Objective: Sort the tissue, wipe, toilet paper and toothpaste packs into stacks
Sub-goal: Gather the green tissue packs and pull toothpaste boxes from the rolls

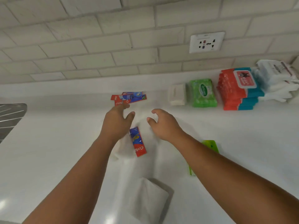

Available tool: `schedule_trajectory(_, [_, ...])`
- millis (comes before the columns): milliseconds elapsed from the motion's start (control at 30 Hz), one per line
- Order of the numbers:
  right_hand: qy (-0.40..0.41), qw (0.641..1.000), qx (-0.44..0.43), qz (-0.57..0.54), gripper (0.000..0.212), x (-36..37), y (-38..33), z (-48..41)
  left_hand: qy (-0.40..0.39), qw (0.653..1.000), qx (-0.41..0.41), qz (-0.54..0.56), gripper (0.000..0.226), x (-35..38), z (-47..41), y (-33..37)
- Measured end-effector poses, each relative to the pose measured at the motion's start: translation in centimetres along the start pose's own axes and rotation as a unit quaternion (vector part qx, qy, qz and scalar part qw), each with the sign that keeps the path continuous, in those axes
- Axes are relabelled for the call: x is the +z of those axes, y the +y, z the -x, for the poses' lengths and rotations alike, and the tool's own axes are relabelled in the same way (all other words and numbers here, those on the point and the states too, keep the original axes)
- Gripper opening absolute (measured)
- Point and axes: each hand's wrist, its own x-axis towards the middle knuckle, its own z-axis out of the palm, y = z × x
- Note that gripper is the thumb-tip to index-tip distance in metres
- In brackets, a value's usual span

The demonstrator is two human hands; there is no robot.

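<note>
White table (226, 126) under tiled wall: both hands, left (115, 122) and right (163, 124), fingers spread and empty, hover near a loose toothpaste pack (138, 142), probably about to gather it.

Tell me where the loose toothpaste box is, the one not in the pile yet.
In the head view the loose toothpaste box lies near the counter's middle, just below the left hand, on a white pack, well in front of the toothpaste pile.

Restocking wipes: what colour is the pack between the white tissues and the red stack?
Green, in the head view.

White counter (64, 151) bearing toothpaste boxes (129, 98), wipe packs (239, 89).
</note>
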Motion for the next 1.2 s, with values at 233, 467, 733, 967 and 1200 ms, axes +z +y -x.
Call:
schedule_trajectory(233, [-0.006,0.999,0.028,0.026,0.050,6.3,-1.6,-9.7,-0.097,0.991,0.042,-0.085,0.044,-0.4,-11.2,-7.1])
schedule_trajectory(467, [0.026,0.985,-0.017,0.170,0.045,11.6,-0.5,-17.1,-0.180,0.969,0.096,-0.137,0.041,3.9,-19.9,-11.0])
schedule_trajectory(733, [-0.018,0.966,-0.019,0.257,0.056,14.0,0.8,-19.1,-0.239,0.948,0.164,-0.129,0.055,6.3,-22.7,-13.5])
schedule_trajectory(967, [-0.005,0.964,-0.078,0.254,0.054,13.8,1.4,-14.1,-0.230,0.953,0.185,-0.073,0.041,4.6,-18.3,-15.4])
schedule_trajectory(1200, [0.007,0.970,-0.090,0.226,0.048,14.7,0.7,-8.9,-0.268,0.954,0.132,-0.010,0.042,3.6,-13.9,-16.5])
